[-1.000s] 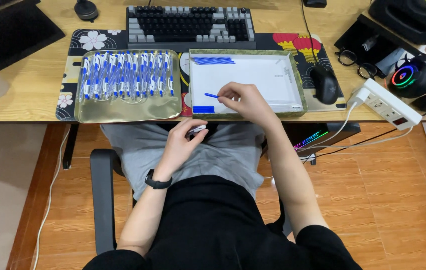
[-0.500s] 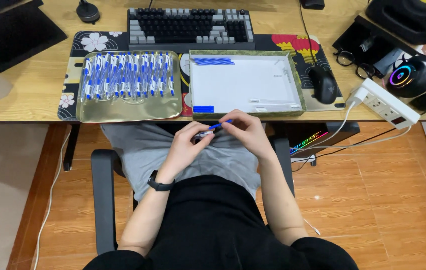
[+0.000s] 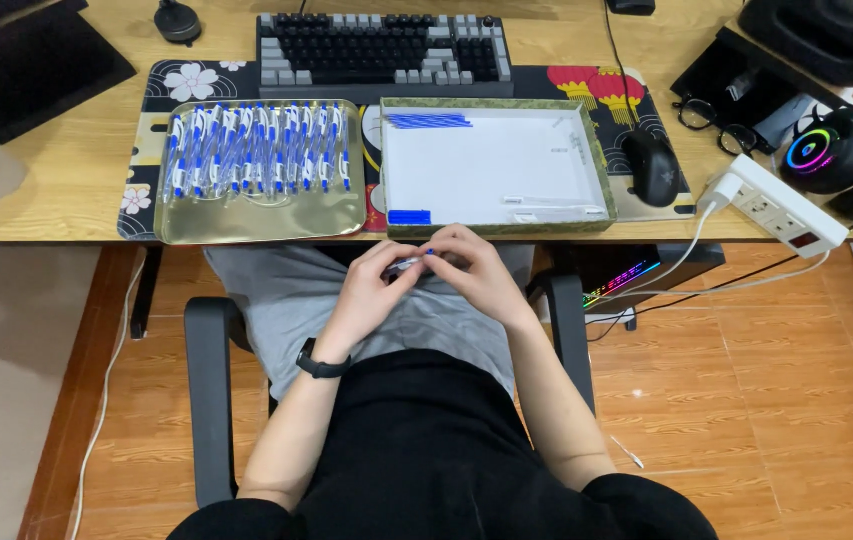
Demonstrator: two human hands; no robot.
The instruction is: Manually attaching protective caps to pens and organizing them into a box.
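Both hands have drawn closer together over the lap since half a second ago, and the right hand [image 3: 482,272], which a second ago reached into the white box [image 3: 495,168], now sits just below the desk's front edge. The left hand [image 3: 372,290] and the right hand meet fingertip to fingertip, together gripping a small pen [image 3: 413,262] with blue and clear parts. The pen lies roughly level between them, mostly hidden by the fingers, just under the desk edge and above the grey shorts. A black watch [image 3: 319,364] circles the left wrist.

On the desk [image 3: 57,170], at the front edge left of centre, a gold tray [image 3: 257,222] holds a row of finished blue and white pens [image 3: 259,150]. Just right of it stands the white box, with blue refills [image 3: 429,121] at its far left corner, a small blue pile [image 3: 409,217] at its near left corner and thin pale parts along its right and near sides. Behind both lies a keyboard [image 3: 385,45]. A black mouse [image 3: 652,167] rests just right of the box, and a white power strip [image 3: 785,205] sits near the desk's front right edge.
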